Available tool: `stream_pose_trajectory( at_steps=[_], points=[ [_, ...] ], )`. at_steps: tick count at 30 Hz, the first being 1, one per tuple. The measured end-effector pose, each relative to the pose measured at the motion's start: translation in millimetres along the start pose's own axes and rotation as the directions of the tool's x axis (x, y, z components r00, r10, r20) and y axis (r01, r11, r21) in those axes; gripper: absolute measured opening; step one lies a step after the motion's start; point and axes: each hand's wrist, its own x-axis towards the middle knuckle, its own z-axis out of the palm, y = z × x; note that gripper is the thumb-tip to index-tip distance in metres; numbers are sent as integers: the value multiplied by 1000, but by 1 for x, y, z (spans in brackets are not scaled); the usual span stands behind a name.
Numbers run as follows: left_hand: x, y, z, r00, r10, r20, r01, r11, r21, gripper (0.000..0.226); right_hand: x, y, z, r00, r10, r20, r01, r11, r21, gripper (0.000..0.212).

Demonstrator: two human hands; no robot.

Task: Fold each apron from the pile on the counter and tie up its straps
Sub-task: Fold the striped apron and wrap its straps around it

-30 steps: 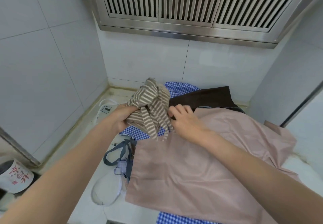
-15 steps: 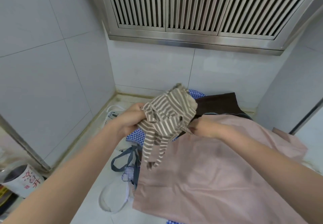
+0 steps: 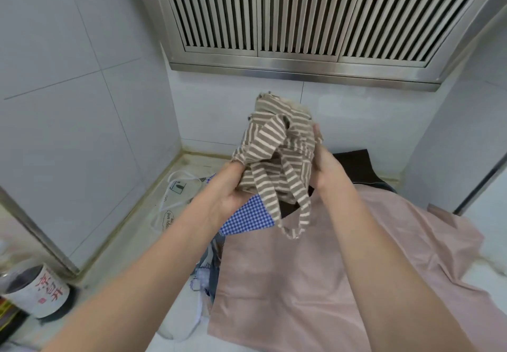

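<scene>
Both hands hold the bunched brown-and-cream striped fabric apron (image 3: 277, 156) above the counter pile, the left hand (image 3: 233, 189) gripping its lower edge, the right hand (image 3: 323, 167) clasping its side, one strap (image 3: 290, 214) dangling.

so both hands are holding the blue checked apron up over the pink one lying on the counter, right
Not quite. In the head view the left hand and right hand hold up the brown striped apron; the blue checked apron lies on the counter beside the pink apron.
</scene>
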Motion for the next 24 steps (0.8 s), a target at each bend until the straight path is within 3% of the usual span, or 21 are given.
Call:
stream_pose_trajectory(
  at_steps=[1,3,6,9,11,14,16,19,21,24],
  points=[
    [1,0,1,999,-32,-13,32,1000,-1,20,-3,1,0,992,0,125,-7,998,59,62],
    [1,-2,3,995,-100,-18,100,995,-16,21,-13,3,-5,969,-30,247,3,994,107,67],
    [-2,0,-1,982,-186,-35,185,982,-29,26,-28,0,-10,917,-72,392,74,997,10,60],
    [-2,3,-8,966,-246,-73,250,967,50,33,-35,-9,-13,872,-99,480,222,953,-206,79],
    [0,3,-14,961,-263,-80,271,957,106,35,-40,-19,-11,845,-174,505,376,865,-331,81],
    [0,2,-26,958,-274,-84,283,951,126,35,-50,-31,2,776,-211,594,561,661,-498,51],
    [1,-2,-34,958,-269,-100,283,943,175,43,-50,-28,1,800,-166,577,523,664,-535,31],
    [2,-14,-44,949,-297,-106,315,917,246,44,-46,-13,-7,897,-7,443,322,695,-643,8],
    [3,-22,-47,946,-295,-137,324,893,314,36,-40,0,-12,918,62,393,240,702,-671,18],
    [-4,-40,-60,943,-287,-170,333,839,431,28,-35,22,-23,931,85,354,147,802,-579,22]
  ],
)
